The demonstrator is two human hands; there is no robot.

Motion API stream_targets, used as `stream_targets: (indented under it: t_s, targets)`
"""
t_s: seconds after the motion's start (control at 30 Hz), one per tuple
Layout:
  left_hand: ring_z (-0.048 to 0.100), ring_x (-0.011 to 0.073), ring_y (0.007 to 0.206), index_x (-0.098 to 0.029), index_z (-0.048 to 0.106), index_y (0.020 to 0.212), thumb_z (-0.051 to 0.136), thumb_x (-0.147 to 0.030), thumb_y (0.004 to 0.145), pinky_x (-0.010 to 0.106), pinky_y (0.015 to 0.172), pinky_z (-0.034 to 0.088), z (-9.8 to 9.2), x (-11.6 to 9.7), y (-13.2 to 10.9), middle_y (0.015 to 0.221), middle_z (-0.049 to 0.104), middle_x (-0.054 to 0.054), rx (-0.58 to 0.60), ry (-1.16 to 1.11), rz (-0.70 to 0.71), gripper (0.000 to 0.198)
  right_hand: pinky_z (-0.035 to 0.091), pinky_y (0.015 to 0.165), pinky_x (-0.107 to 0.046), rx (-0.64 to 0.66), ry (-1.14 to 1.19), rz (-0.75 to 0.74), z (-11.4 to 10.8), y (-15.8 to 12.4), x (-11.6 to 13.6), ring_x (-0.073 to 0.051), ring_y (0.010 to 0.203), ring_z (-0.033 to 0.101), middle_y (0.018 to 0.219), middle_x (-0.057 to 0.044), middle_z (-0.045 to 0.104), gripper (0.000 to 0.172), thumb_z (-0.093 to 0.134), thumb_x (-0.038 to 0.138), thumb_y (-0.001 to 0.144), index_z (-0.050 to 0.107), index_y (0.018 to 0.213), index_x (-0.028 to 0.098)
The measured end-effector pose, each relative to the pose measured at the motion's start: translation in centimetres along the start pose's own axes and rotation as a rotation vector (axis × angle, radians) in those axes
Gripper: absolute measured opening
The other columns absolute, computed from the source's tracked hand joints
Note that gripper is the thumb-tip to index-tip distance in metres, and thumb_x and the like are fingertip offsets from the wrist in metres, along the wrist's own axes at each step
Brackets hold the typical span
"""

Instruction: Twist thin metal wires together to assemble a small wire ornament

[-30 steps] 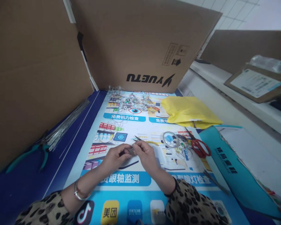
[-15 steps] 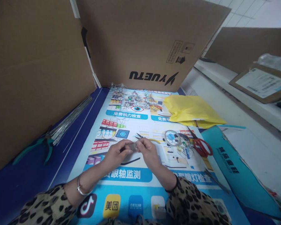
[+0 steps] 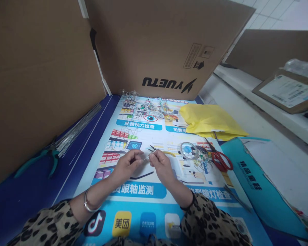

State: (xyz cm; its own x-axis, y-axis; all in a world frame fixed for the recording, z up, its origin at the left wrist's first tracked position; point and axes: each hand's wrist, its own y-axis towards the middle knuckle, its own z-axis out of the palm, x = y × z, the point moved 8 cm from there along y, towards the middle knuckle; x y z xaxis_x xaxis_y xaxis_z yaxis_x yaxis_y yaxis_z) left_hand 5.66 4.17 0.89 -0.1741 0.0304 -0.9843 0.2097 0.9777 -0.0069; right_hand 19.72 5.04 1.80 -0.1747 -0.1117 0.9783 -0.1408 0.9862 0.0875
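Observation:
My left hand [image 3: 127, 165] and my right hand [image 3: 161, 164] are pinched together over the printed blue poster [image 3: 143, 194]. Between their fingertips they hold a small thin strip [image 3: 146, 157], pale and hard to make out. Small snips [image 3: 152, 148] lie on the poster just beyond my fingers. A roll of clear tape [image 3: 188, 150] sits to the right of my right hand, beside a tangle of thin wires [image 3: 204, 159] and red-handled scissors [image 3: 220, 159].
Cardboard panels [image 3: 156, 44] stand upright at the back and left. Green-handled pliers [image 3: 41, 160] and a bundle of metal rods [image 3: 74, 131] lie at the left. A yellow bag [image 3: 210, 121] rests at the back right, a teal folder [image 3: 256, 184] at the right.
My hands have drawn slightly apart, stretching the small strip between the fingertips. The view shifted a little.

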Motion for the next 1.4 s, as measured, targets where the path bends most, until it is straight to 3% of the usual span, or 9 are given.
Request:
stream_targets:
  t_s: [0.2, 0.4, 0.57, 0.73, 0.87, 1.1, 1.4]
  targets:
    - [0.050, 0.0097, 0.062, -0.018, 0.051, 0.104, 0.052, -0.029, 0.082, 0.022, 0.061, 0.042, -0.4, -0.2, 0.2, 0.068, 0.053, -0.004, -0.060, 0.049, 0.032, 0.025, 0.038, 0.062, -0.025, -0.057, -0.078, 0.023, -0.7, 0.6, -0.4, -0.012, 0.062, 0.048, 0.064, 0.002, 0.054, 0.025, 0.048, 0.041, 0.085, 0.050, 0.070, 0.020]
    - [0.057, 0.0120, 0.067, -0.020, 0.053, 0.102, 0.051, -0.021, 0.080, 0.024, 0.065, 0.044, -0.5, -0.7, -0.2, 0.074, 0.061, -0.003, -0.102, 0.329, 0.101, 0.022, 0.039, 0.066, -0.026, -0.200, -0.004, -0.009, -3.6, 2.6, -1.3, -0.013, 0.065, 0.049, 0.065, 0.002, 0.053, 0.025, 0.049, 0.042, 0.084, 0.051, 0.072, 0.020]
    - [0.059, 0.0187, 0.083, -0.022, 0.057, 0.099, 0.047, -0.016, 0.081, 0.030, 0.072, 0.044, 0.4, -1.2, -0.8, 0.090, 0.065, 0.002, -0.042, 0.704, 0.183, 0.021, 0.036, 0.056, -0.024, -0.105, 0.017, 0.007, -3.3, 2.5, -1.5, -0.011, 0.055, 0.043, 0.058, 0.003, 0.050, 0.025, 0.052, 0.039, 0.081, 0.050, 0.065, 0.019]
    - [0.056, 0.0183, 0.077, -0.020, 0.059, 0.087, 0.044, -0.015, 0.083, 0.028, 0.067, 0.042, 1.4, -2.0, -1.1, 0.078, 0.060, 0.003, 0.043, 0.888, 0.253, 0.016, 0.033, 0.052, -0.023, -0.030, -0.011, 0.024, -2.5, 2.3, -1.3, -0.010, 0.052, 0.041, 0.053, 0.004, 0.048, 0.027, 0.056, 0.038, 0.078, 0.050, 0.060, 0.019]
    - [0.054, 0.0179, 0.079, -0.020, 0.059, 0.085, 0.045, -0.012, 0.079, 0.028, 0.069, 0.042, 1.5, -2.4, -1.2, 0.079, 0.059, 0.003, 0.055, 0.858, 0.275, 0.017, 0.034, 0.055, -0.023, 0.060, -0.101, -0.025, -1.6, 2.1, -0.4, -0.011, 0.056, 0.044, 0.056, 0.003, 0.050, 0.027, 0.052, 0.039, 0.081, 0.053, 0.063, 0.019]
    - [0.054, 0.0176, 0.086, -0.019, 0.060, 0.090, 0.039, -0.008, 0.078, 0.029, 0.075, 0.043, -0.3, -2.4, -0.9, 0.086, 0.060, 0.003, -0.070, 0.605, 0.258, 0.026, 0.032, 0.054, -0.024, 0.266, -0.358, -0.194, 0.6, 1.1, 0.8, -0.012, 0.057, 0.044, 0.057, 0.003, 0.046, 0.030, 0.046, 0.038, 0.085, 0.050, 0.061, 0.021]
    - [0.056, 0.0158, 0.083, -0.017, 0.059, 0.090, 0.042, -0.015, 0.083, 0.028, 0.075, 0.043, -1.2, -2.9, -0.8, 0.086, 0.061, 0.003, -0.184, 0.471, 0.284, 0.019, 0.031, 0.052, -0.023, 0.255, -0.370, -0.181, 0.5, 1.0, 0.6, -0.011, 0.053, 0.040, 0.053, 0.004, 0.040, 0.033, 0.047, 0.037, 0.084, 0.046, 0.056, 0.021]
